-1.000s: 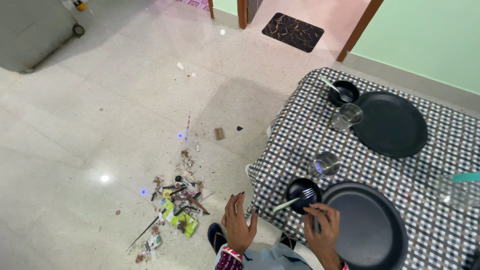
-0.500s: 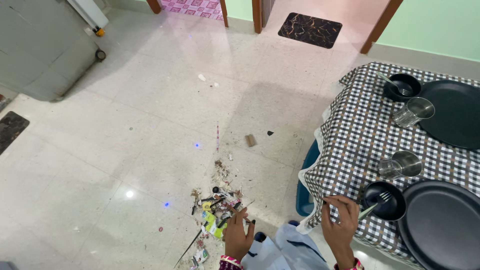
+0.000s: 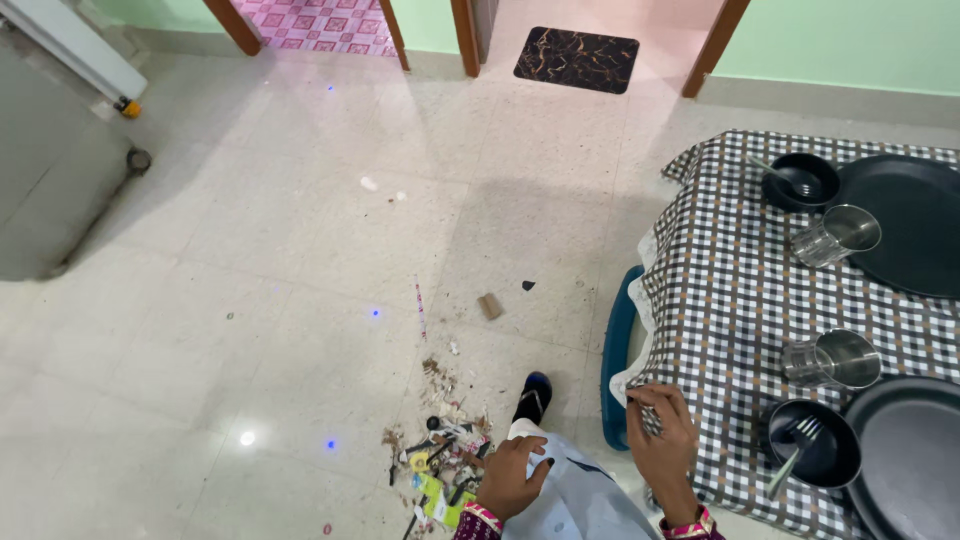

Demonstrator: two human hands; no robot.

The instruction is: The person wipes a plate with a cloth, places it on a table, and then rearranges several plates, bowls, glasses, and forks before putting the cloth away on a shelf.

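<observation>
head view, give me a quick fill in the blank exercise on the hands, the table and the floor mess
1. The right hand pinches the edge of the ____ tablecloth.
2. The small black bowl nearest that hand holds a ____.
3. The left hand hangs above the pile of ____ on the floor.
4. Each steel cup on the table lies on its ____.

Missing words: checked; fork; litter; side
</observation>
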